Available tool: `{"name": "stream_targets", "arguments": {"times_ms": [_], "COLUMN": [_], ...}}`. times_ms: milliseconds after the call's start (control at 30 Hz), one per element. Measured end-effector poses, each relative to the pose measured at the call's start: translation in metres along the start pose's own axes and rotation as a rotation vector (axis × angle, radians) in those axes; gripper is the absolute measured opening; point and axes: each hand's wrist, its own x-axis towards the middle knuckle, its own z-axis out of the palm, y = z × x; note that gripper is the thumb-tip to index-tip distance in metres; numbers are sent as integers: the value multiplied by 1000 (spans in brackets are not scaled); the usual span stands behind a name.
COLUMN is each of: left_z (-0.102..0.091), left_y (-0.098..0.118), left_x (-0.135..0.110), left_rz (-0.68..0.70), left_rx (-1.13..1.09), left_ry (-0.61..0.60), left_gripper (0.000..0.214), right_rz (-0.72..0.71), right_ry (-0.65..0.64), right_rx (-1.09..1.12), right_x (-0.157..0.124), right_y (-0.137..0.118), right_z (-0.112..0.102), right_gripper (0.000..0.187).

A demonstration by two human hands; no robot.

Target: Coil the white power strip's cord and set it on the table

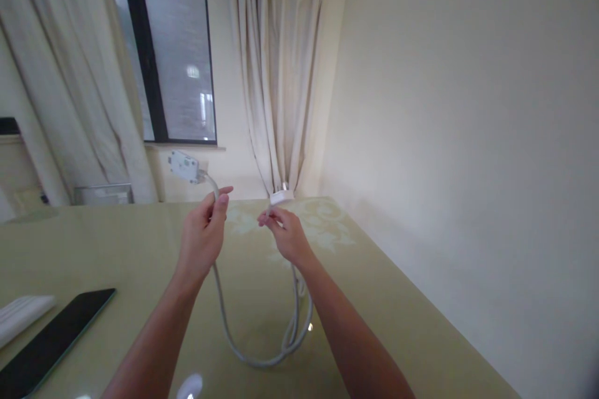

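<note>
My left hand (204, 234) is closed round a thick white cable (248, 355) just below its white socket block (184, 166), which sticks up and to the left. My right hand (284, 234) pinches the cable's other end, with the white plug (281, 196) standing above my fingers. Between the two hands the cable hangs down in a loop that rests on the glossy olive table (384, 299).
A dark phone or tablet (51, 340) lies flat at the table's left, beside a white ribbed object (21, 315) at the edge. Cream curtains (281, 75) and a dark-framed window (173, 50) stand behind the table. A plain wall (468, 137) runs along the right.
</note>
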Motion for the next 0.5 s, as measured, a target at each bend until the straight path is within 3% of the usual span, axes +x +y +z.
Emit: {"name": "stream_targets", "arguments": {"times_ms": [233,367,500], "left_z": [0,12,26], "left_y": [18,22,22], "left_x": [-5,-12,-15], "left_rz": [9,31,185], "left_rx": [-1,19,49], "left_ry": [-66,-210,-235], "left_gripper": [47,38,34], "right_rz": [31,-3,-14], "right_ry": [-154,-144,-128], "right_rx": [-226,-156,-63], "right_x": [-4,-3,1], "right_y": [-10,-14,-13], "right_z": [16,13,3], "right_gripper": [42,41,39]}}
